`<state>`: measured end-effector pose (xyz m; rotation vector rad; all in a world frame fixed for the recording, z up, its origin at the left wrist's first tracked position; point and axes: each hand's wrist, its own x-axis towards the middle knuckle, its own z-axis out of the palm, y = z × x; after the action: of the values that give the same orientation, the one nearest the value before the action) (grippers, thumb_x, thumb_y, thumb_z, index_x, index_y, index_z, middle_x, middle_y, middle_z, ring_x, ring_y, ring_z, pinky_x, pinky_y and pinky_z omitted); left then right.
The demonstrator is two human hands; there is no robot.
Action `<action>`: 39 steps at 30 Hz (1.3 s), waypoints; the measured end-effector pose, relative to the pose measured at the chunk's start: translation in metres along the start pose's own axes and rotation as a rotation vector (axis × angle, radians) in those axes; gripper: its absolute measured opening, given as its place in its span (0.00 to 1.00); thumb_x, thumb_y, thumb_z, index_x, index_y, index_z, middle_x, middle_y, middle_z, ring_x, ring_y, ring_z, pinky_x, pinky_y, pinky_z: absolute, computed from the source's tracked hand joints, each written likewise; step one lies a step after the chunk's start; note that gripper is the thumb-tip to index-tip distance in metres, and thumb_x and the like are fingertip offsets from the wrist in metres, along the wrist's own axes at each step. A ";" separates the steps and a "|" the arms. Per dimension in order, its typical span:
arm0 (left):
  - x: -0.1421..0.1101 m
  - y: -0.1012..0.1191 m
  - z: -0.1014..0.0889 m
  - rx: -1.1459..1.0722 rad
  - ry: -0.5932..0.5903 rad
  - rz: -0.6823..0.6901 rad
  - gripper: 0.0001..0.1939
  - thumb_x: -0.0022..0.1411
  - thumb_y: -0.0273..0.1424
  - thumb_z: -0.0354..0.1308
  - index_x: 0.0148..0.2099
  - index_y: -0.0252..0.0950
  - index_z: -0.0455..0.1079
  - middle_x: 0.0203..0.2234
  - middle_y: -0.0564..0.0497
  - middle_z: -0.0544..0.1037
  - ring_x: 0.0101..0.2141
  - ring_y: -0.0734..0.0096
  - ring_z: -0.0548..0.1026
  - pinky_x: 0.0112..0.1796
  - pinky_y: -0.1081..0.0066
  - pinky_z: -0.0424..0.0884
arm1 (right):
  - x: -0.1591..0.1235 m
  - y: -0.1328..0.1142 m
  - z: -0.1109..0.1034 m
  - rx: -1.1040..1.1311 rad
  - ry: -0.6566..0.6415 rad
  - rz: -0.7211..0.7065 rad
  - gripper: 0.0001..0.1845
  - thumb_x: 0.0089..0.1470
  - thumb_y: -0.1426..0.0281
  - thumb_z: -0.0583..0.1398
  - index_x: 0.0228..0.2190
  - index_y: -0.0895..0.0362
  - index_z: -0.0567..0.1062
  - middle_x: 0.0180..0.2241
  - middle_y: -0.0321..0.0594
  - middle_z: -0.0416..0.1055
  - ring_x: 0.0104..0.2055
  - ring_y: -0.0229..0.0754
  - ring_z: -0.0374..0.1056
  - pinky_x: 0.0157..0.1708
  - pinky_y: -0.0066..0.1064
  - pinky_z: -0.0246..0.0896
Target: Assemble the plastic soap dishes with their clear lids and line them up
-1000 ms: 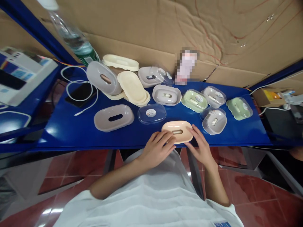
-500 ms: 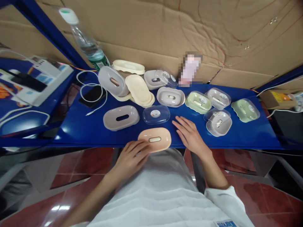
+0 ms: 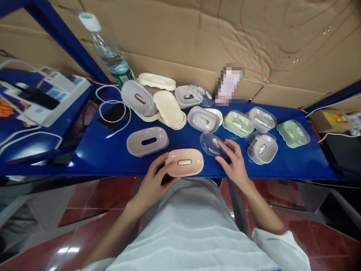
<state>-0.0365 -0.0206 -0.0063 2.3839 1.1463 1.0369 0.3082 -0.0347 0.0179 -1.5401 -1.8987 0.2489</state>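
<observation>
My left hand holds the left end of a peach oval soap dish at the table's front edge, thumb and fingers around its rim. A cream oblong piece fills the slot in the dish's middle. To the right, my right hand grips a clear plastic lid with a round sticker, fingers over its right end. The lid is tilted. Left of the peach dish lies a grey oval dish with an open slot. Behind the lid sits another grey dish beside a cream edge.
On the blue table, green dishes and grey dishes with clear lids stand at right. Cream trays are piled at back left near a water bottle, a white cable and a dark phone. Cardboard stands behind.
My right hand has moved onto the clear lid, which has shifted right and tilted. My left hand has gone from resting over the peach dish to gripping its left end.
</observation>
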 end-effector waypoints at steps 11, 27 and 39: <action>0.024 0.005 0.021 -0.124 -0.105 -0.092 0.47 0.69 0.45 0.70 0.80 0.48 0.49 0.70 0.38 0.67 0.69 0.46 0.69 0.65 0.48 0.74 | -0.010 -0.058 0.027 -0.093 -0.076 -0.262 0.30 0.68 0.64 0.67 0.68 0.47 0.71 0.68 0.54 0.65 0.75 0.62 0.58 0.69 0.61 0.66; 0.028 0.000 0.013 -0.208 -0.153 -0.139 0.40 0.66 0.42 0.73 0.75 0.53 0.61 0.70 0.44 0.69 0.68 0.49 0.70 0.68 0.49 0.69 | -0.015 -0.041 0.026 -0.140 -0.094 -0.393 0.34 0.69 0.67 0.66 0.71 0.45 0.67 0.67 0.49 0.70 0.74 0.58 0.61 0.69 0.57 0.67; 0.032 0.003 0.016 -0.243 -0.190 -0.205 0.37 0.65 0.41 0.74 0.71 0.49 0.65 0.69 0.43 0.70 0.68 0.49 0.69 0.69 0.48 0.68 | 0.016 -0.039 0.007 -0.041 -0.360 -0.378 0.35 0.70 0.68 0.64 0.73 0.40 0.63 0.80 0.40 0.44 0.82 0.61 0.40 0.74 0.63 0.58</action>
<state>-0.0103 0.0027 -0.0006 2.0761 1.1002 0.8119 0.2713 -0.0297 0.0394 -1.1855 -2.4456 0.3345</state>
